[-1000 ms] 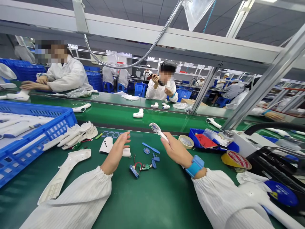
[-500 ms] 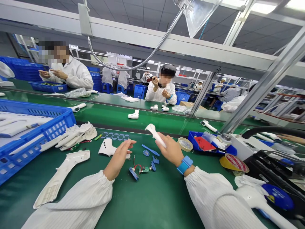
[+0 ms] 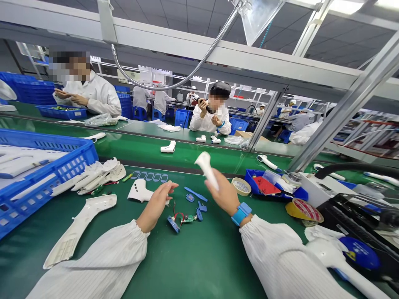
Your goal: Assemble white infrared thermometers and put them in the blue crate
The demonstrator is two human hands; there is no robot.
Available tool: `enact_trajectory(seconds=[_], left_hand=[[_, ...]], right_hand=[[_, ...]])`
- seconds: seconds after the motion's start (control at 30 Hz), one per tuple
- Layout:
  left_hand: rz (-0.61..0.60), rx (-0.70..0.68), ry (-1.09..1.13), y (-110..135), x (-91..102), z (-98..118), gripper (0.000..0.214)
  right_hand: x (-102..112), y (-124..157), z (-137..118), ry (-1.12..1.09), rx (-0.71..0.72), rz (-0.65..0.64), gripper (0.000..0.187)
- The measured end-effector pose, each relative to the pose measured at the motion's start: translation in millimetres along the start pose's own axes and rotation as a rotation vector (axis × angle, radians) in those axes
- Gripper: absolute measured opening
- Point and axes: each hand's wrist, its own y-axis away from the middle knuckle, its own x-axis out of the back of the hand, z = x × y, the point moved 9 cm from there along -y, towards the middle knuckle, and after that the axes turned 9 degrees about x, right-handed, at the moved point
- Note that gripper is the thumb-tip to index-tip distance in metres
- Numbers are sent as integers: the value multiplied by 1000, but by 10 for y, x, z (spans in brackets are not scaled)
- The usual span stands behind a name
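The right hand (image 3: 225, 194) holds a white, flared plastic shell (image 3: 205, 166), long axis slanting up-left. The left hand (image 3: 156, 206), loosely spread, lies leftward, apart.

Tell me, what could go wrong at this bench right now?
The white shell in the right grip is held above the green bench and might slip and drop. The small green circuit board lies uncovered, so the left sleeve could perhaps brush it.

White piece (image 3: 206, 168) in right hand (image 3: 225, 193)
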Motion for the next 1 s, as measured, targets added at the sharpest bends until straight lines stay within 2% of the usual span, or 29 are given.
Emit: enact_trajectory(seconds=[0.13,0.3,0.37,0.5,0.67,0.73,0.83,0.9,1.0], left_hand=[[3,7,-9,23,-9,2,51],[4,9,-21,15,-17,-13,51],[4,13,-28,15,-30,-21,50],[2,18,-41,34,-66,-18,49],[-3,12,-54,42,-82,-11,48],[0,8,-63,40,-73,-17,49],[2,-16,-81,30,-73,-7,48],[15,-46,-101,15,-79,29,45],[73,-115,-133,-4,-71,156,47]], right_hand=[[-61,-32,36,-23,-9,-75,37],[69,-118,122,-6,-79,10,49],[28,-139,159,17,-91,-13,47],[-130,-160,214,32,-98,-137,37],[-162,-175,262,-18,-164,-140,37],[-172,-184,265,-81,-186,-158,34],[-78,-195,210,-258,-196,-118,35],[-23,-159,102,-449,-180,-125,41],[-9,2,-148,-748,-138,-223,56]])
